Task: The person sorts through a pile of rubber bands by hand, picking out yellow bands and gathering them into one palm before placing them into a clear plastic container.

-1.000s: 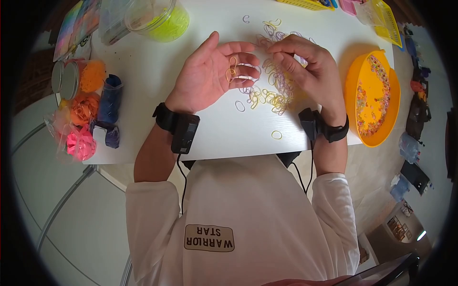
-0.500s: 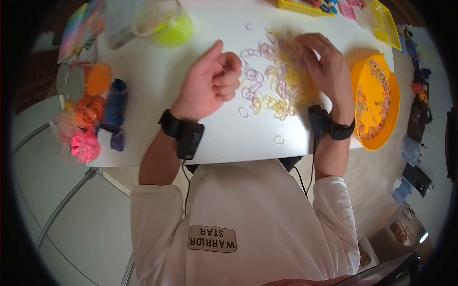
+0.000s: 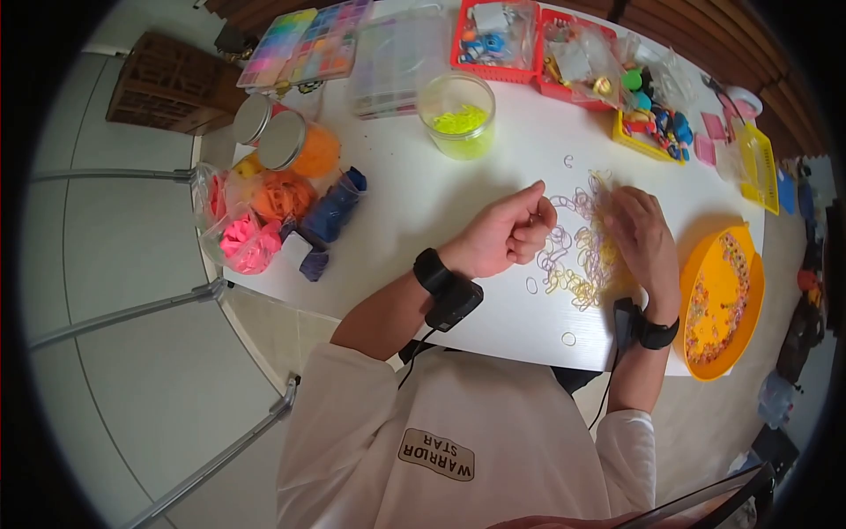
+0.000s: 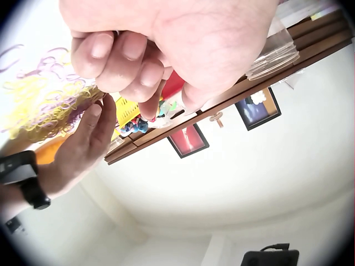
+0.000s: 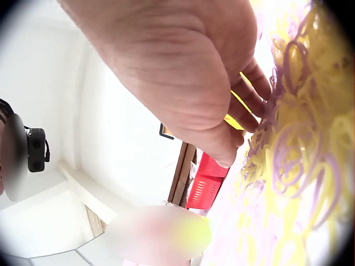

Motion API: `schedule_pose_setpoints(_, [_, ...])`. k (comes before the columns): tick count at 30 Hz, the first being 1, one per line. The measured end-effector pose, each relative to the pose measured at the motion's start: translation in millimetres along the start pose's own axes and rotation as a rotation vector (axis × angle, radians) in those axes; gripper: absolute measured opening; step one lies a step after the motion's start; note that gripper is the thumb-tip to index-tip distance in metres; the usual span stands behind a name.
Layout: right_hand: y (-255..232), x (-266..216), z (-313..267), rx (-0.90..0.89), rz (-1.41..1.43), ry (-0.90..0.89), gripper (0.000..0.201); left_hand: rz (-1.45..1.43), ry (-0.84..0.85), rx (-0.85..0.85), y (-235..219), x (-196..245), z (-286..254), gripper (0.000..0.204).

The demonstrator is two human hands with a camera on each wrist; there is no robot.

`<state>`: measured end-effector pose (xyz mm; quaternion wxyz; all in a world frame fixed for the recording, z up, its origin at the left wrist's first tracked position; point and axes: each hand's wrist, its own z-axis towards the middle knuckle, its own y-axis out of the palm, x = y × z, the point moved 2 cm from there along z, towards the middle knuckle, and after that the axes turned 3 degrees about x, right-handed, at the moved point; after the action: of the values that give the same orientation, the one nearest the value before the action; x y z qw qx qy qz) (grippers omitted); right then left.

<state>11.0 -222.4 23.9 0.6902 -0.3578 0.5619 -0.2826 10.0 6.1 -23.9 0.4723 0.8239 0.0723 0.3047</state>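
Yellow and lilac rubber bands (image 3: 577, 251) lie in a loose pile on the white table (image 3: 423, 229). Just left of the pile, my left hand (image 3: 502, 234) is raised palm up with its fingers curled in. The rubber bands that lay across those fingers a second ago are now hidden inside. At the pile's right side is my right hand (image 3: 648, 238), palm down, thumb and fingers extended. In the right wrist view, its fingertips (image 5: 258, 108) reach the edge of the bands, with nothing gripped between them.
An orange tray of small beads (image 3: 723, 304) stands at the right edge. At the back are a clear tub of lime-green bands (image 3: 458, 115), red baskets (image 3: 498, 40) and a yellow basket (image 3: 652, 137). Jars (image 3: 304, 145) and bagged bands (image 3: 251, 242) fill the left side.
My left fingers have closed over the bands lying on them. My right hand has left the spot beside it and moved to the pile's right side. The head view has swung, showing more of the table's back.
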Motion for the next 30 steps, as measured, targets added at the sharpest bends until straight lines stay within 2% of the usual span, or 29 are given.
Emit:
schedule_pose_setpoints(8, [1.5,-4.9,-0.1,-0.053,0.017,-0.014,0.031,0.001,0.018,-0.017,0.0,-1.6,0.4,0.042])
schedule_pose_setpoints(11, [-0.1,-11.2,-0.3,-0.086,0.065,0.042,0.032,0.001,0.029,-0.021,-0.9,-2.4,1.1,0.041])
schedule_pose_setpoints(26, [3.2,-9.4,-1.7,-0.081,0.049,-0.022,0.037,0.027,0.043,-0.014,0.5,-2.2,0.4,0.039])
schedule_pose_setpoints(30, [4.7,-6.7,-2.2,-0.156,0.076,-0.018,0.043,0.033,0.043,-0.015,-0.5,-2.3,0.8,0.039])
